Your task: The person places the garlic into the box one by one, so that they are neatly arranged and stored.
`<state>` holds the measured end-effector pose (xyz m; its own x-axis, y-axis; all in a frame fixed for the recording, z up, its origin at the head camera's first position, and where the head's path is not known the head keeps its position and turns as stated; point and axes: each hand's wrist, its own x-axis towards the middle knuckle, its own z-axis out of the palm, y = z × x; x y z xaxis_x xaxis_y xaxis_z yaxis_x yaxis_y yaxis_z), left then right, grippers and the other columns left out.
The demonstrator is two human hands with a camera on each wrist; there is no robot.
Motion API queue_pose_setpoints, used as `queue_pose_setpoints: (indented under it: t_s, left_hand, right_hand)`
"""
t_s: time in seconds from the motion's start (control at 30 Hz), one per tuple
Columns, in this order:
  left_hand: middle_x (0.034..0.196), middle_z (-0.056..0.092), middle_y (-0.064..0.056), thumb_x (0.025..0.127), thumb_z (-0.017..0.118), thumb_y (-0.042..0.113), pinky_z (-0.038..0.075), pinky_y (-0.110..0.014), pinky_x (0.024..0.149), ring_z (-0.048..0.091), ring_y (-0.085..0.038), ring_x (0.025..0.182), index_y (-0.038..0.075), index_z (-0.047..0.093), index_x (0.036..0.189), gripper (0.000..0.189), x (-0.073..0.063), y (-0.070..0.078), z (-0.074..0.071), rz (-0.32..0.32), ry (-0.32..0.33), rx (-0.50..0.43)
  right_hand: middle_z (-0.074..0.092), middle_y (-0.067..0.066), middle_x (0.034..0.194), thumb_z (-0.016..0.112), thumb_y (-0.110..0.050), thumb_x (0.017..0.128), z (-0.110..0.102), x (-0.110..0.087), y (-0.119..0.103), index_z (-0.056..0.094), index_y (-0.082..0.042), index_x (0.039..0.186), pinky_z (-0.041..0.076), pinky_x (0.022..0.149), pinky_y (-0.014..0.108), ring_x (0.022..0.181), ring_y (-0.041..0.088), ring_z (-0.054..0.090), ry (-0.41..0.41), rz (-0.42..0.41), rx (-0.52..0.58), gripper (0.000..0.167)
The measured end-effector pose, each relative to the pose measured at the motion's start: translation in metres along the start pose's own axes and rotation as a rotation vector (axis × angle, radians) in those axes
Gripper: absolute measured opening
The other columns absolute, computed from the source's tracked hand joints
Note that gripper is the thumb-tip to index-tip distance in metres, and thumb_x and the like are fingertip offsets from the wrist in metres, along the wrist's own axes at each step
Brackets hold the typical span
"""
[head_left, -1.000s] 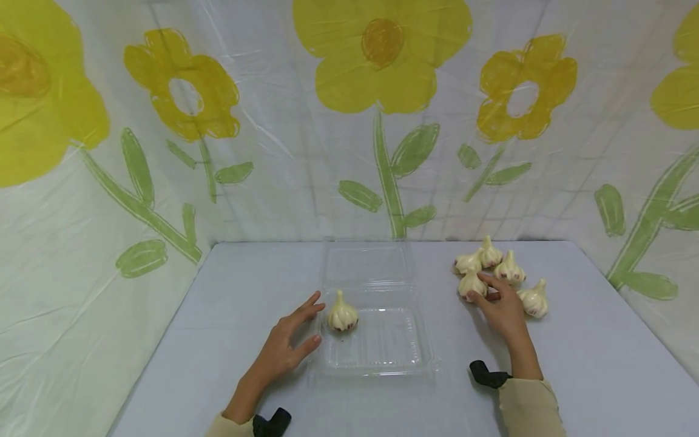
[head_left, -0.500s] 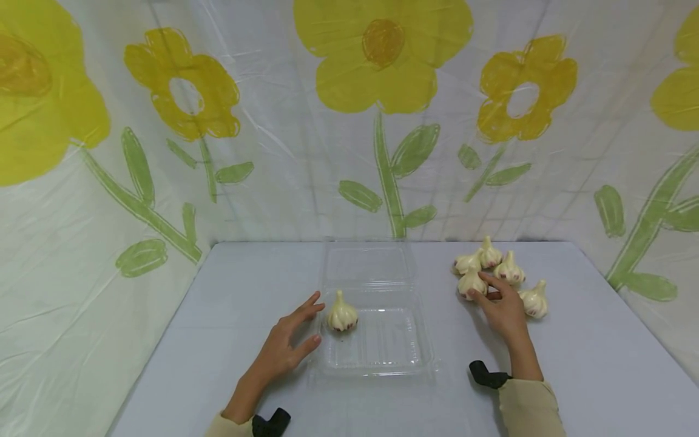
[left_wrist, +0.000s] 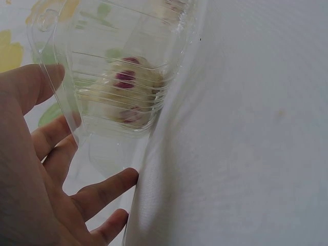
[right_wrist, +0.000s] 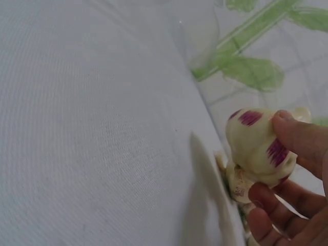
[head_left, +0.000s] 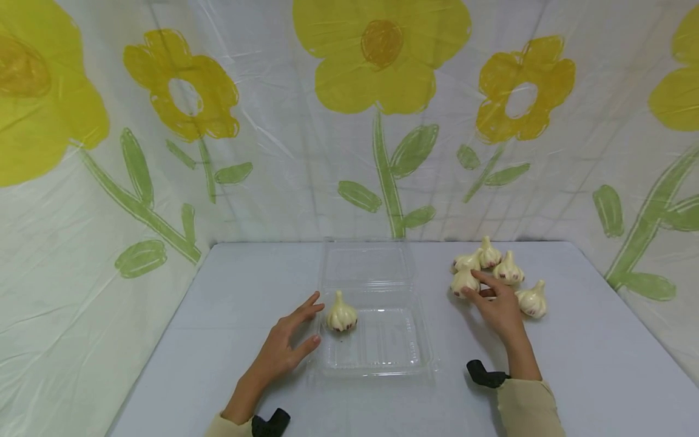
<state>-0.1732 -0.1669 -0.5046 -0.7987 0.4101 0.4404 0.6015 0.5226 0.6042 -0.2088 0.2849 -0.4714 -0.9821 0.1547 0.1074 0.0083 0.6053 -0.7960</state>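
Observation:
My right hand (head_left: 501, 308) grips a cream garlic bulb (head_left: 464, 284) between thumb and fingers. In the right wrist view this garlic bulb (right_wrist: 259, 146) shows purple patches, and a shadow falls on the cloth beside it. At the left side of a clear plastic clamshell box (head_left: 382, 370), my left hand (head_left: 285, 343) has its fingers spread. The left wrist view has the thumb (left_wrist: 43, 87) and fingers right at the box's wall. Inside the box, toward its left end, stands another garlic bulb (head_left: 341, 314), stem up.
Several more garlic bulbs (head_left: 508, 269) lie at the back right of the white table (head_left: 262, 273), one apart from the others to the right (head_left: 532, 300). The box's lid (head_left: 367, 264) lies folded back toward the flowered curtain (head_left: 273, 182).
The garlic bulb in my right hand has shifted slightly left, and the hand with it. My left hand stays where it was beside the box.

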Motion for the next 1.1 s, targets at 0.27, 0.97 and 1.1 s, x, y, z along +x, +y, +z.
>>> queue_pose_setpoints:
  t_s: [0.27,0.97,1.1]
  left_hand:
    - [0.161,0.043,-0.014,0.093,0.071,0.016,0.049,-0.048,0.108,0.049,-0.027,0.144,0.010,0.055,0.146,0.056,0.001,0.000,-0.001,-0.005,-0.003,-0.001]
    - [0.160,0.044,-0.016,0.092,0.071,0.015,0.049,-0.048,0.109,0.050,-0.028,0.143,0.009,0.055,0.145,0.056,-0.001,0.002,-0.001,0.008,0.002,0.001]
    - [0.159,0.044,-0.016,0.092,0.071,0.015,0.050,-0.047,0.108,0.051,-0.030,0.142,0.009,0.055,0.145,0.056,0.000,0.002,-0.001,0.011,0.003,0.001]
  right_hand:
    - [0.058,0.021,0.143,0.071,-0.039,0.096,0.009,0.000,-0.005,0.056,-0.012,0.147,0.051,0.068,0.024,0.105,0.027,0.062,-0.022,-0.027,0.001,0.060]
    - [0.056,0.011,0.144,0.070,-0.041,0.096,0.014,-0.004,-0.026,0.051,-0.013,0.150,0.055,0.081,0.024,0.097,-0.001,0.060,-0.158,-0.026,0.196,0.064]
    - [0.055,0.011,0.145,0.070,-0.039,0.097,0.013,-0.007,-0.035,0.050,-0.012,0.151,0.057,0.085,0.028,0.097,-0.001,0.062,-0.186,-0.029,0.243,0.064]
